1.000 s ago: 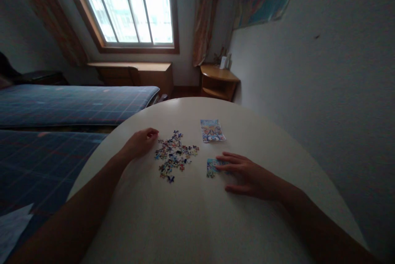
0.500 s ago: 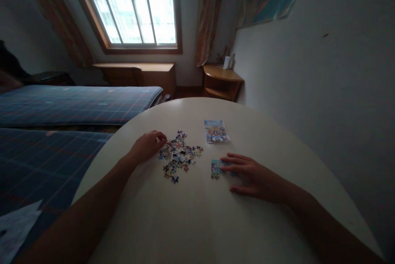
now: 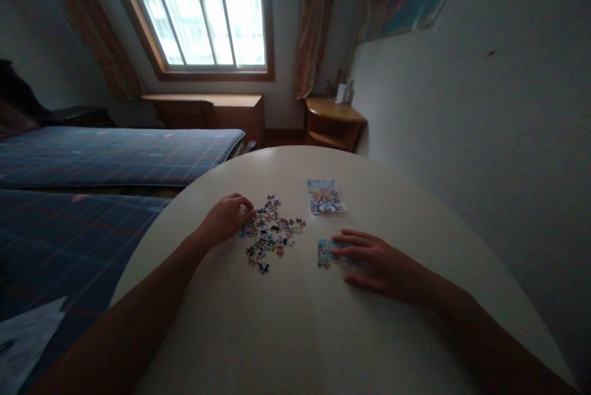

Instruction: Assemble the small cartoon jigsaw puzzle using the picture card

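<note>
Loose jigsaw puzzle pieces [image 3: 272, 232] lie in a small heap on the white round table [image 3: 258, 327]. My left hand [image 3: 228, 218] is at the heap's left edge, its fingers bent inward and closed among the outer pieces. What lies between those fingertips is hidden. To the right of the heap is a joined section of puzzle [image 3: 324, 255], blue and green, partly covered. My right hand [image 3: 372, 263] rests over that section, palm down with fingers spread and the fingertips on it. Behind it lies a colourful picture sheet [image 3: 324, 196] with a penguin-like figure.
Left of the table stand beds with blue checked mattresses [image 3: 115, 152]. A sheet of paper [image 3: 30, 333] lies at the lower left. Beyond the table are a wooden desk [image 3: 237, 113] under the window and a corner shelf [image 3: 335, 113]. A wall [image 3: 498, 155] runs along the right.
My left hand has shifted slightly right, further onto the heap's edge. My right hand stays over the joined section. The whole view has moved a little.
</note>
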### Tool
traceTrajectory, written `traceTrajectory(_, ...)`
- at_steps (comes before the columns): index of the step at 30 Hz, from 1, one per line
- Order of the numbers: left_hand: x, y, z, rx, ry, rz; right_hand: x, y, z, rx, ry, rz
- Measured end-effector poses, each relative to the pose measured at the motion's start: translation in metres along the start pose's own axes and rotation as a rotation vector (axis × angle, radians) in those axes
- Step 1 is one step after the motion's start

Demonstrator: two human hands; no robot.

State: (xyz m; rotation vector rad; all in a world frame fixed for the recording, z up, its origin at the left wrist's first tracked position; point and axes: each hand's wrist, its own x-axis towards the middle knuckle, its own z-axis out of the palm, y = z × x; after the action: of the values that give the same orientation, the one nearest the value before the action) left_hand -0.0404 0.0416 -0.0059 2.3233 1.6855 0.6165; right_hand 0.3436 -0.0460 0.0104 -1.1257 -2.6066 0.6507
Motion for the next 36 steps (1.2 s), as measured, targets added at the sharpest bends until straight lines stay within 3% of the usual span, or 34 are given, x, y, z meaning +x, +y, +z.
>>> traceTrajectory(7, -0.001, 0.002, -0.009, 0.038, -0.002, 0.005, 0.000, 0.001, 0.000, 0.013, 0.012, -0.006)
traceTrajectory(13, -0.012, 0.024, -0.027, -0.052, -0.337, 0.138, 0.000, 0.000, 0.000, 0.039, 0.011, -0.002)
traceTrajectory(16, -0.015, 0.030, -0.029, -0.074, -0.422, 0.219, 0.000, -0.001, -0.001, 0.047, 0.010, 0.000)
traceTrajectory(25, -0.011, 0.011, -0.022, 0.031, -0.306, 0.164, 0.001, -0.002, -0.002, 0.010, -0.018, 0.032)
traceTrajectory(36, -0.016, 0.039, -0.020, -0.061, -0.414, 0.237, 0.000, -0.001, -0.001, 0.020, -0.006, 0.018)
